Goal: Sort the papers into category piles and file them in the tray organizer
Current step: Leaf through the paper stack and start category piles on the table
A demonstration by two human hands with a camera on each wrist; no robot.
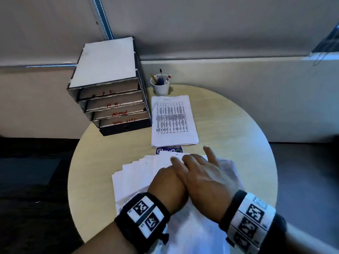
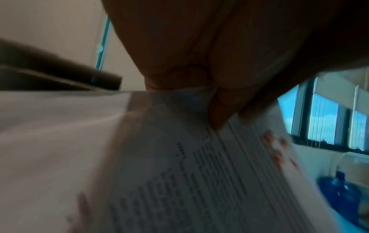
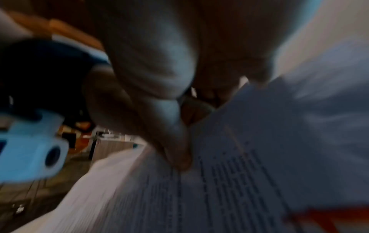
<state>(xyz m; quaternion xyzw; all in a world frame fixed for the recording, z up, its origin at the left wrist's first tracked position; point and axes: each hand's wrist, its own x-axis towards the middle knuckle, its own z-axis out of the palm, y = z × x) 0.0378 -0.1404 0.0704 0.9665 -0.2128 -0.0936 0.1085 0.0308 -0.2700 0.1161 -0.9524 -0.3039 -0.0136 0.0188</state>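
A fanned stack of white papers (image 1: 135,173) lies at the front of the round table (image 1: 238,129). Both hands are on it. My left hand (image 1: 165,178) is partly under my right hand (image 1: 200,171). In the left wrist view, curled fingers (image 2: 189,75) pinch the edge of a printed sheet (image 2: 189,165). The blurred right wrist view shows the thumb (image 3: 175,149) pressing a printed sheet (image 3: 249,157), with curled fingers behind its edge. A sorted pile headed "Admin" (image 1: 174,120) lies mid-table. The tray organizer (image 1: 110,99) stands back left, its trays labelled I.T., H.R., ADMIN and a fourth blurred label.
A white cup with pens (image 1: 160,85) stands behind the Admin pile, right of the organizer. A blue round sticker (image 1: 169,150) shows between the two paper piles. Bare tabletop lies to the right of the papers. A wall ledge runs behind the table.
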